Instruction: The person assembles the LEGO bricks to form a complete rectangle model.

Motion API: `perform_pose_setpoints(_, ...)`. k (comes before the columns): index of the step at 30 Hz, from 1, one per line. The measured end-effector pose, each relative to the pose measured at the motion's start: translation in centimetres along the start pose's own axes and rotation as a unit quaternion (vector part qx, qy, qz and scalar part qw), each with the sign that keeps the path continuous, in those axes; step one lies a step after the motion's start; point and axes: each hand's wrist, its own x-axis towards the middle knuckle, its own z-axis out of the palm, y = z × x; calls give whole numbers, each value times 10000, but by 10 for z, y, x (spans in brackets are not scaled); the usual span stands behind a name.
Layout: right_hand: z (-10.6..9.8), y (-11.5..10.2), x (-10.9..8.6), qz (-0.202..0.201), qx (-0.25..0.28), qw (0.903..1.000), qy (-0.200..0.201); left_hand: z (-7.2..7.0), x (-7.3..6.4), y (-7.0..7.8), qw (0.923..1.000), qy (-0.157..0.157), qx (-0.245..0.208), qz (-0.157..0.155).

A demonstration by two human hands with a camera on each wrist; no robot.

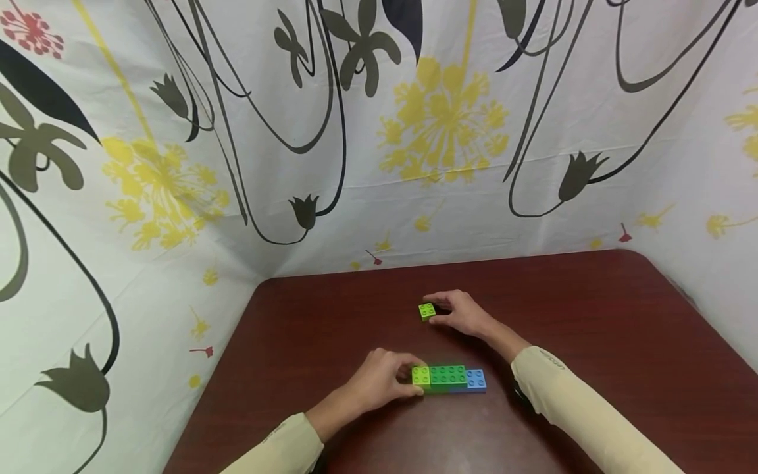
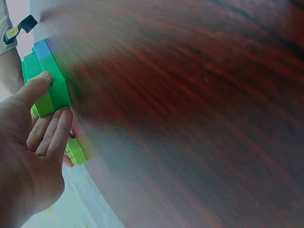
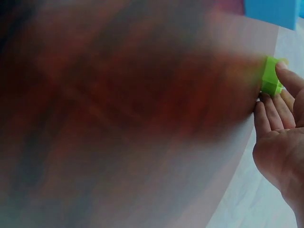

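A stack of toy building bricks (image 1: pixel 448 376) lies on the table. Its top shows a lime square brick at the left end and a longer green one beside it, while a blue brick (image 1: pixel 476 379) juts out on the right. My left hand (image 1: pixel 380 378) pinches the lime end, thumb on the near side and fingers on the far side. In the left wrist view the thumb presses the stack's side (image 2: pixel 57 83). Farther back, a small lime four-stud brick (image 1: pixel 427 311) sits between the thumb and index fingertips of my right hand (image 1: pixel 458 312).
The dark red-brown table (image 1: pixel 331 309) has rounded far corners. White cloth (image 1: pixel 367 158) printed with flowers and stems hangs behind it and along both sides. A blue block (image 3: pixel 270 12) shows at the top of the right wrist view.
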Motion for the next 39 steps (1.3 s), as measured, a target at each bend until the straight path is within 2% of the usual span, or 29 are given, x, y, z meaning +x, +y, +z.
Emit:
perform_pose_setpoints(2, 0, 1, 0, 120, 24, 9999, 70, 0, 0, 1, 10000, -10, -28, -1)
perform_pose_setpoints(8, 1, 0, 0, 89, -127, 9997, 181, 0, 0, 2, 10000, -29, 13, 35)
perform_pose_setpoints(13, 1, -2, 2, 211, -217, 9993, 214, 0, 0, 2, 10000, -44, -13, -12)
perform_pose_setpoints(21, -2, -5, 2, 146, -390, 9988, 268, 1, 1, 1, 10000, -37, -29, -39)
perform_pose_setpoints(32, -7, -15, -3, -50, -335, 9994, 84, 0, -1, -2, 9999, -18, -142, 27)
perform_pose_setpoints(39, -12, -22, -14, -101, -428, 9990, -46, 1, 0, 1, 9999, -8, -147, -2)
